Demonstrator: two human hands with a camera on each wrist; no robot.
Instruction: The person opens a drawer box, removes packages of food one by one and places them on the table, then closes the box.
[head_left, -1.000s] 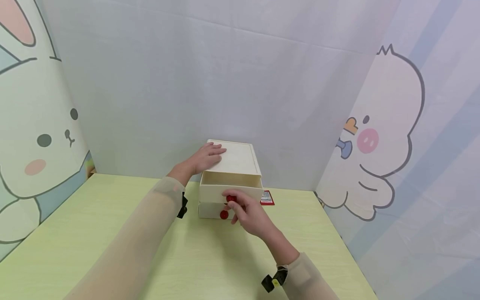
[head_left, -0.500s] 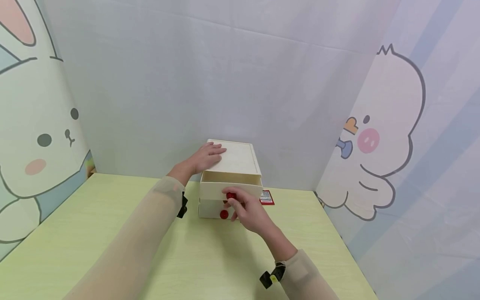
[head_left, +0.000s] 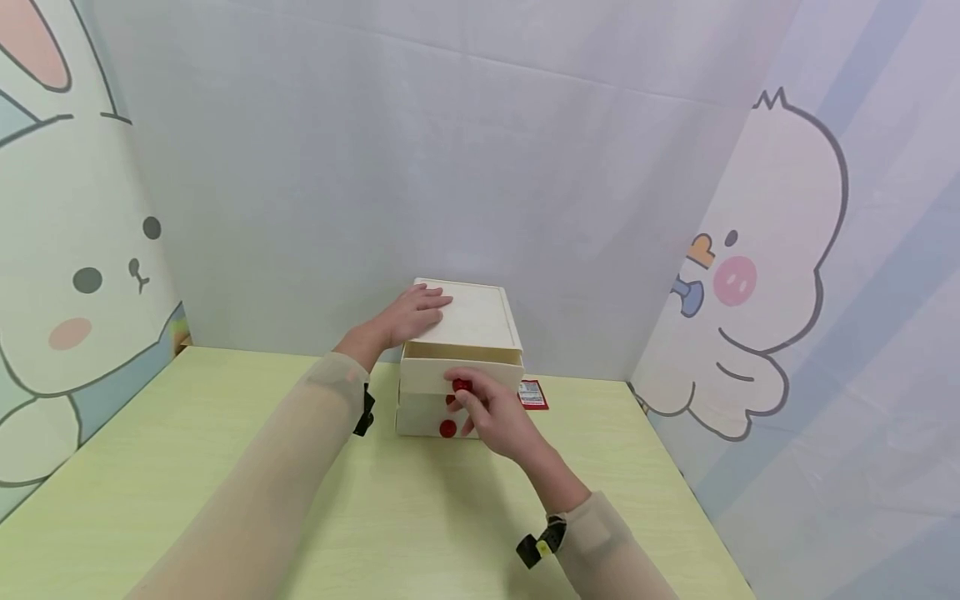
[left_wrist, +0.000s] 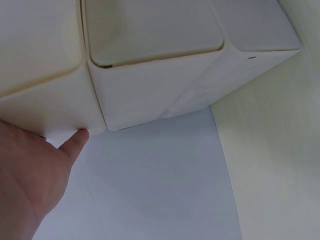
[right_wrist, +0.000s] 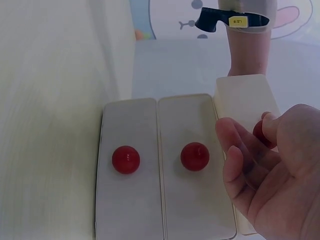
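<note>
A small cream drawer cabinet (head_left: 480, 312) stands at the back of the table, with red round knobs on its drawers. Its top drawer (head_left: 422, 375) sticks partway out, leaving a narrow gap beneath the cabinet's top. My left hand (head_left: 408, 317) rests with spread fingers on the left part of that top. With thumb and fingers, my right hand (head_left: 501, 417) pinches the top drawer's red knob (right_wrist: 262, 134). Below it, the middle knob (right_wrist: 195, 156) and bottom knob (right_wrist: 126, 160) sit on shut drawers in the right wrist view. What lies inside the top drawer is hidden.
A red-edged card with a white label (head_left: 533, 395) lies beside the cabinet's right side. Behind the pale yellow-green table (head_left: 247, 400) hangs a grey-white curtain (head_left: 450, 167). Cartoon-printed curtains flank it left and right.
The top drawer has slid farther into the cabinet, and its gap has narrowed. My right hand has moved forward with the knob. My left hand has stayed in place.
</note>
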